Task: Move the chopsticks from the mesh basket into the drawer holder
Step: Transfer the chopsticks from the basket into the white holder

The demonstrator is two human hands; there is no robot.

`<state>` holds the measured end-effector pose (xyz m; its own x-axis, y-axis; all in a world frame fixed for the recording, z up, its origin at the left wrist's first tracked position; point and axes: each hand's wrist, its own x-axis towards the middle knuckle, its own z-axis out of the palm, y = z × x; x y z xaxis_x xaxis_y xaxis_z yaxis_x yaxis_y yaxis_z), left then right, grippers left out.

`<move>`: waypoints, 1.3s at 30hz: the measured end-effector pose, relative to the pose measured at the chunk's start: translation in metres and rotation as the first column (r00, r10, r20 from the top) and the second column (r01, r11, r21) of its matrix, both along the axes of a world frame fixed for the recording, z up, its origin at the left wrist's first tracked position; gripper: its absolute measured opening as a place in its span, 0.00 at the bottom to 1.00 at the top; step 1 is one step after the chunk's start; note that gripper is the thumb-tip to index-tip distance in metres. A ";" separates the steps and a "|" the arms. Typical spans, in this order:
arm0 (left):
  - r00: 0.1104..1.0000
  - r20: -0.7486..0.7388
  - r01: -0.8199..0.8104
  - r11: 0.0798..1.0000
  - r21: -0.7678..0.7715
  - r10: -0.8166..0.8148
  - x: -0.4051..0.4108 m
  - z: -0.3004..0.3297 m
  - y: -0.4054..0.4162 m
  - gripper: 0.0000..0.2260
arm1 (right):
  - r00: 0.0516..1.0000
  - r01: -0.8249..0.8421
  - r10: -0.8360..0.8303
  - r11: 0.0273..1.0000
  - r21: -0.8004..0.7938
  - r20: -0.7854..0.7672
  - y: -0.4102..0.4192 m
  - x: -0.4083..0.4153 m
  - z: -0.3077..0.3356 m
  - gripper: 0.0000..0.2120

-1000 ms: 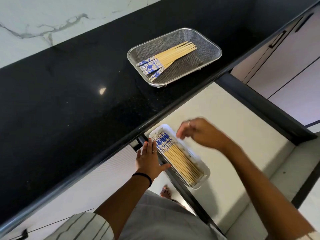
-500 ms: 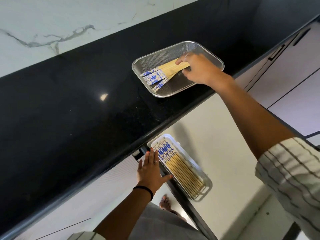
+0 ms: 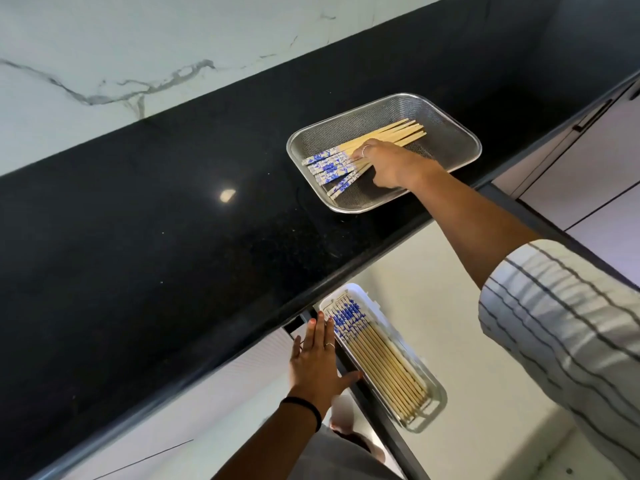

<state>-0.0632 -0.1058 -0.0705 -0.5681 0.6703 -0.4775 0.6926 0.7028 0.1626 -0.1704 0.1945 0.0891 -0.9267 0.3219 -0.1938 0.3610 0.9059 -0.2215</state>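
Observation:
A steel mesh basket (image 3: 450, 133) sits on the black countertop near its front edge. Several bamboo chopsticks (image 3: 329, 164) with blue-and-white ends lie fanned inside it. My right hand (image 3: 388, 164) rests on the middle of that bundle, fingers curled down over the sticks; whether it grips them is unclear. Below the counter, a white holder (image 3: 433, 407) lies in the open drawer, filled with a neat row of chopsticks (image 3: 377, 362). My left hand (image 3: 317, 362) lies flat, fingers spread, on the drawer's dark front edge beside the holder.
The black countertop (image 3: 173, 237) runs diagonally, with a white marble wall (image 3: 121, 57) behind it. The open drawer's pale floor (image 3: 433, 289) spreads to the right of the holder. Cabinet fronts with dark handles (image 3: 592, 116) stand at the far right.
My right hand left the drawer holder, rose to the mesh basket, and has slid left along the chopsticks toward their blue ends. The left hand stays on the drawer edge.

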 end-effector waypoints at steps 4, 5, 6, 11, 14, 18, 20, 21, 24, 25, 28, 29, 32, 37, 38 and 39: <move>1.000 -0.004 0.010 1.000 -0.008 -0.010 -0.001 0.000 0.000 0.49 | 0.997 -0.053 0.060 0.992 0.118 -0.049 -0.002 -0.002 -0.005 0.28; 1.000 -0.002 0.011 1.000 -0.010 -0.011 -0.001 0.000 0.000 0.49 | 0.996 -0.059 0.067 0.988 0.146 -0.053 -0.002 -0.002 -0.005 0.27; 1.000 0.000 0.010 1.000 -0.012 -0.010 -0.001 -0.001 0.000 0.49 | 0.996 -0.066 0.075 0.983 0.172 -0.049 -0.003 -0.002 -0.005 0.26; 1.000 0.009 0.004 1.000 -0.002 -0.004 -0.002 -0.001 0.000 0.48 | 0.995 -0.087 0.095 0.975 0.207 -0.031 -0.005 -0.005 -0.003 0.24; 1.000 0.011 -0.001 1.000 0.006 0.001 -0.001 -0.001 -0.001 0.48 | 0.993 -0.112 0.098 0.950 0.291 0.062 -0.007 -0.008 -0.005 0.22; 1.000 0.013 -0.001 1.000 0.002 0.001 -0.001 0.000 -0.001 0.48 | 0.980 -0.191 0.154 0.902 0.388 0.125 -0.007 -0.006 -0.009 0.21; 1.000 0.014 0.001 1.000 0.002 -0.001 -0.002 0.000 -0.001 0.48 | 0.972 -0.232 0.194 0.870 0.434 0.130 -0.006 -0.004 -0.003 0.18; 1.000 0.016 0.000 1.000 0.002 0.000 -0.002 0.000 -0.001 0.48 | 0.970 -0.241 0.210 0.854 0.460 0.119 -0.005 -0.002 0.002 0.17; 1.000 0.011 -0.003 1.000 0.004 0.003 -0.001 -0.001 -0.002 0.48 | 0.971 -0.209 0.240 0.828 0.520 0.009 -0.005 0.003 0.021 0.21; 1.000 0.009 -0.004 1.000 0.005 0.004 -0.001 -0.001 -0.001 0.48 | 0.970 -0.184 0.240 0.833 0.522 -0.040 -0.006 0.005 0.029 0.22; 1.000 0.011 -0.009 1.000 0.012 0.008 -0.001 -0.002 -0.001 0.48 | 0.945 -0.127 0.257 0.859 0.496 -0.204 -0.013 0.017 0.056 0.21; 1.000 0.012 -0.008 1.000 0.016 0.008 -0.001 -0.001 -0.001 0.48 | 0.931 -0.113 0.259 0.873 0.474 -0.257 -0.017 0.023 0.067 0.21; 1.000 0.005 -0.007 1.000 0.022 0.007 -0.001 0.000 -0.001 0.48 | 0.903 -0.058 0.169 0.959 0.279 -0.395 -0.033 0.047 0.093 0.16; 1.000 0.004 0.008 1.000 0.011 -0.008 -0.001 0.001 -0.001 0.48 | 0.896 -0.102 0.005 0.976 -0.194 -0.444 -0.067 0.112 0.108 0.04; 1.000 0.003 0.010 1.000 0.011 -0.010 -0.001 0.001 -0.002 0.48 | 0.895 -0.129 -0.011 0.951 -0.282 -0.446 -0.074 0.126 0.105 0.06; 1.000 0.002 0.010 1.000 0.014 -0.010 -0.001 0.001 -0.002 0.48 | 0.897 -0.157 -0.023 0.917 -0.366 -0.442 -0.080 0.137 0.101 0.08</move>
